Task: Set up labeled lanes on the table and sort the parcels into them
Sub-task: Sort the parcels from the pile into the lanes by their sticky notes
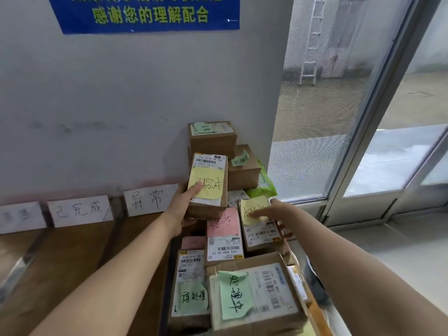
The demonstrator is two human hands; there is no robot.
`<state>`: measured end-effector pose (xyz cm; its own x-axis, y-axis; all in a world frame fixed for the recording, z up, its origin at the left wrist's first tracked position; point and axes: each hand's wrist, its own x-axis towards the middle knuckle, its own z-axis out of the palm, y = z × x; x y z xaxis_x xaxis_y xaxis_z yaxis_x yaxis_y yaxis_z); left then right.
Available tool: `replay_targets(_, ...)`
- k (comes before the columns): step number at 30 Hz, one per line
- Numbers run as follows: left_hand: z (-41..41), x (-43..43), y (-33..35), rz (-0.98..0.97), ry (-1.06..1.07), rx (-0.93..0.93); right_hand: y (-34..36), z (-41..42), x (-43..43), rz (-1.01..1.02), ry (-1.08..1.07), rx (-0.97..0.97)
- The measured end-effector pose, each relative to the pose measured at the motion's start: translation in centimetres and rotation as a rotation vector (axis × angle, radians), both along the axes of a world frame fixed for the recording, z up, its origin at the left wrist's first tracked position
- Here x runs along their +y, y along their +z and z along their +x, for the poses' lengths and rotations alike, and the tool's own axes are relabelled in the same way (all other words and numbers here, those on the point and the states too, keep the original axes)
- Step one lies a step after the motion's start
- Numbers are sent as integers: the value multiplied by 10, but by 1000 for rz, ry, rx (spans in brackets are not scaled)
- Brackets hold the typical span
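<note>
the banner [145, 13] was blue with yellow-green characters, on a pale grey wall [97, 93]. the lane cards [80, 210] were white with black handwriting, and the table [72, 258] was brown. the parcels [213, 141] were brown cardboard with white labels striped by black barcodes. the raised parcel [206, 210] wore a yellow note [206, 184], and so did the tilted parcel [263, 235]. a pink note [223, 220] and a mint green note [234, 294] lay on others, all inked in black. a bag [264, 187] was bright green.
</note>
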<state>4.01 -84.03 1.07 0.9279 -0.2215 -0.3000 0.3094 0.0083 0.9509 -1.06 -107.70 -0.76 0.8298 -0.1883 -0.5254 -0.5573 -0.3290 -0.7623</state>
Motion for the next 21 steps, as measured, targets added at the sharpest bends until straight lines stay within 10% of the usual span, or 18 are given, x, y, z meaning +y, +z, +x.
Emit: replay_targets(21,-9,49,26,-61,72,-129,58,8,31,357,-24,-317)
